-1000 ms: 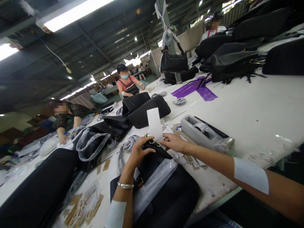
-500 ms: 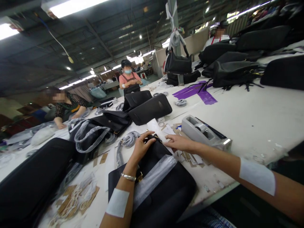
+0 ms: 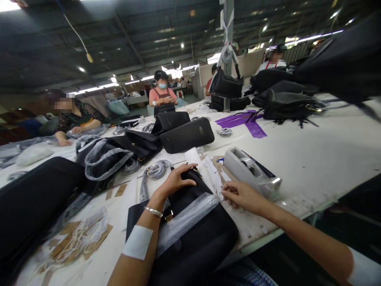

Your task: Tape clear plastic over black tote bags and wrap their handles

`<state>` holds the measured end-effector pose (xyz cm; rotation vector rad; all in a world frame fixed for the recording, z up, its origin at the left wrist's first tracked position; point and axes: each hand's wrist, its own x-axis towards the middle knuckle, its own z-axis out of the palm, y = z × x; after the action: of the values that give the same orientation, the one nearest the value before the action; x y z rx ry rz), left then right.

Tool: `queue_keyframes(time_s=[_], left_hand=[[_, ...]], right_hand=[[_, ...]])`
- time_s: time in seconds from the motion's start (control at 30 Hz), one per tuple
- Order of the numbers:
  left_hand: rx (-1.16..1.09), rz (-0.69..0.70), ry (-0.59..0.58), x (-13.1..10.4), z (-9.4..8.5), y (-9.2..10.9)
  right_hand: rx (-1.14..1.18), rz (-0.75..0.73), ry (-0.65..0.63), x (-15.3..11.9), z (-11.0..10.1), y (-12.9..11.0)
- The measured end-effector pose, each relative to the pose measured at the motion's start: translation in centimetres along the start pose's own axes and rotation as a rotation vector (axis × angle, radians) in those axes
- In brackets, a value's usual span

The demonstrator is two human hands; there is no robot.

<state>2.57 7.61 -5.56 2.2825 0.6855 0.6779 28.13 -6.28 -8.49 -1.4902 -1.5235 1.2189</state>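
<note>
A black handbag (image 3: 205, 234) lies in front of me, with a strip of clear plastic wrap (image 3: 190, 222) across its front and a gold buckle (image 3: 168, 215) near my wrist. My left hand (image 3: 175, 180) rests on the bag's upper edge beside a small gold fitting (image 3: 195, 169), its thumb and fingers apart. To the right of the bag, my right hand (image 3: 238, 194) has its fingers closed at the pile of white and brown paper strips (image 3: 212, 171). It pinches what looks like a paper strip; the fingertips partly hide it.
A grey tape dispenser (image 3: 247, 167) stands just beyond my right hand. Wrapped coiled straps (image 3: 157, 170) and more black bags (image 3: 187, 135) lie ahead. At left are cardboard tags with cords (image 3: 71, 242). Co-workers stand across the table. A dark bag (image 3: 342, 59) looms blurred at upper right.
My right hand has moved off the bag's top edge, right and toward me, to the paper strips. My left hand stays on the bag, its fingers stretched wider. A blurred dark bag has risen at upper right.
</note>
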Motion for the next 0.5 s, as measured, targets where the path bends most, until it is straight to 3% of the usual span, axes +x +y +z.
queue_keyframes(time_s=[0.1, 0.17, 0.3, 0.5], left_hand=[[-0.060, -0.002, 0.006, 0.0, 0.2, 0.1], [-0.096, -0.011, 0.025, 0.0, 0.4, 0.1], [-0.137, -0.036, 0.038, 0.0, 1.0, 0.1], [-0.120, -0.038, 0.040, -0.1, 1.1, 0.0]], right_hand=[[0.104, 0.164, -0.119, -2.2, 1.0, 1.2], [0.105, 0.230, -0.115, -2.9, 1.5, 1.2], [0.155, 0.279, -0.169, -3.5, 2.1, -0.6], [0.562, 0.361, -0.262, -3.6, 2.4, -2.3]])
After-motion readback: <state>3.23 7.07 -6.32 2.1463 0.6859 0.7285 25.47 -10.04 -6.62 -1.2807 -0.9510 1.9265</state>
